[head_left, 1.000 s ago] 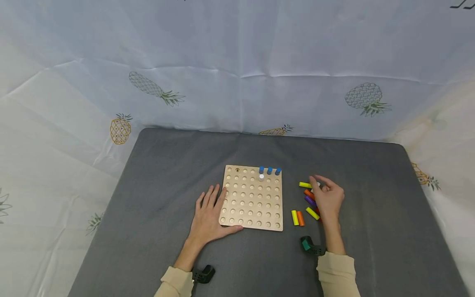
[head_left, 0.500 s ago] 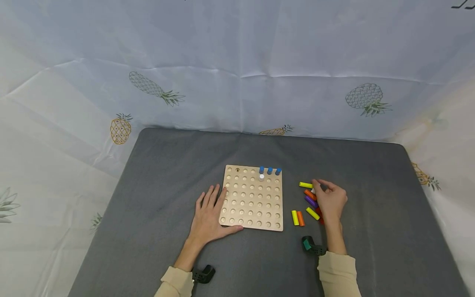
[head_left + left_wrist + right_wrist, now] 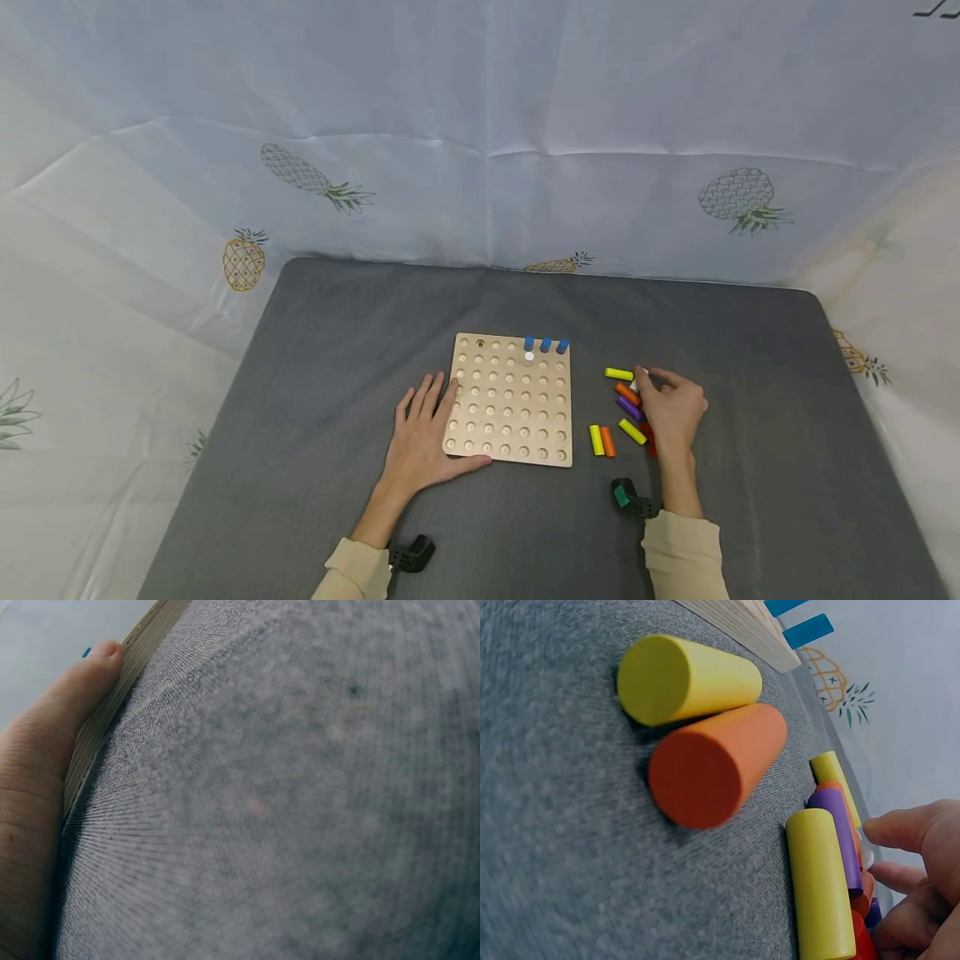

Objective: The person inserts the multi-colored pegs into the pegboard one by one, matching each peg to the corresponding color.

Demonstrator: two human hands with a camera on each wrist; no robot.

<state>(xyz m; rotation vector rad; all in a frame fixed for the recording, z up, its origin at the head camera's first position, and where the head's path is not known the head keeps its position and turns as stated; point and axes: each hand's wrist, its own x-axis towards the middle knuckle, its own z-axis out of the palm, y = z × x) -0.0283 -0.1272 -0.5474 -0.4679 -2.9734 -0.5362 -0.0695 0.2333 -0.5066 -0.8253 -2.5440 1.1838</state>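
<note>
Moved since a second ago: the right hand (image 3: 673,408), slightly to its own right and nearer the person, baring more of the red pegs (image 3: 651,447) beneath it. Unmoved: the left hand (image 3: 420,446) and the perforated wooden board (image 3: 507,401).

Head view: the board, flat on the grey table (image 3: 337,358). In its far right corner area, three blue pegs (image 3: 545,346), upright in the far row; one standing white peg (image 3: 528,359), in the next row. Left grip spread, fingers and thumb about the board's near left corner. To the board's right, lying loose: yellow pegs (image 3: 632,431), three; orange pegs (image 3: 608,442), two; one purple peg (image 3: 629,408); the red pegs; and a loose white peg (image 3: 634,387) at the right hand's fingertips.

Left wrist view: the thumb, extended along the board's edge; grey cloth filling the remainder, blurred.

Right wrist view: a yellow and an orange peg side by side in the foreground. Behind them the heap, with a dark bluish peg (image 3: 874,912) partly hidden. Right grip: fingertips either side of the loose white peg; whether they press on it, cannot tell.
</note>
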